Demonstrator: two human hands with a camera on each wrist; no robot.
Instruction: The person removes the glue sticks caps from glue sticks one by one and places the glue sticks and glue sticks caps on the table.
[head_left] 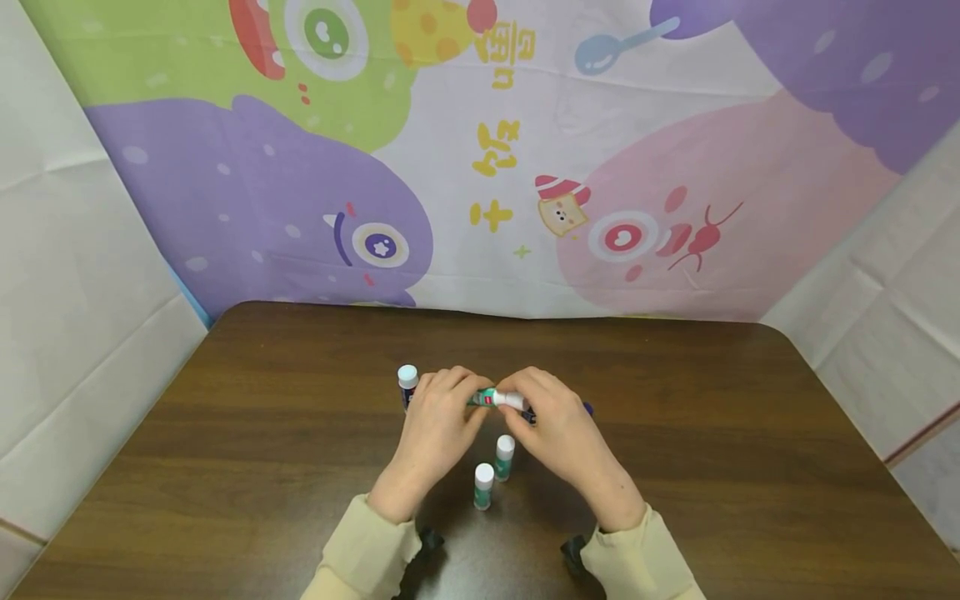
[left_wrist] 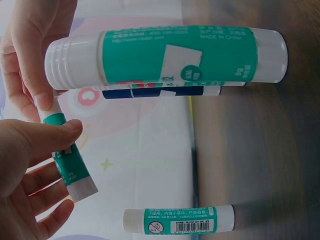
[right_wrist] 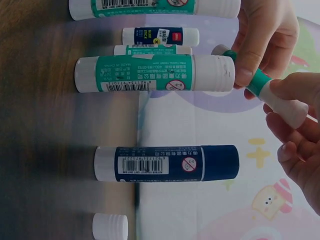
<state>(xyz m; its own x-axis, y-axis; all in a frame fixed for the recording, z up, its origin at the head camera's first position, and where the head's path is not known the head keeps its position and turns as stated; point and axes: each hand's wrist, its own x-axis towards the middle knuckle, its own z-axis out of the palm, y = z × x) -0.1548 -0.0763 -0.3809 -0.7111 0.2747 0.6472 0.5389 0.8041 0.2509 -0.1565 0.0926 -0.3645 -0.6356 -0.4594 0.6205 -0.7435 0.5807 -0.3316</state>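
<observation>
A green-labelled glue stick (head_left: 483, 397) is held level between both hands, over the middle of the table. My left hand (head_left: 442, 417) grips its green body, thumb across the label in the left wrist view. My right hand (head_left: 558, 425) pinches the white cap end (right_wrist: 289, 111) between thumb and fingers. Cap end and body are in line. Below the hands stand two upright green glue sticks with white tops, one nearer (head_left: 483, 487) and one farther (head_left: 504, 458). Beside my left hand stands a dark blue glue stick (head_left: 407, 385) with a white cap, partly hidden by the hand.
Behind my right hand, mostly hidden in the head view, stands a dark blue glue stick (right_wrist: 160, 164) with a blue top. A loose white cap (right_wrist: 110, 227) stands near it on the brown table (head_left: 712, 433). A cartoon-printed cloth (head_left: 480, 275) hangs behind the table's far edge.
</observation>
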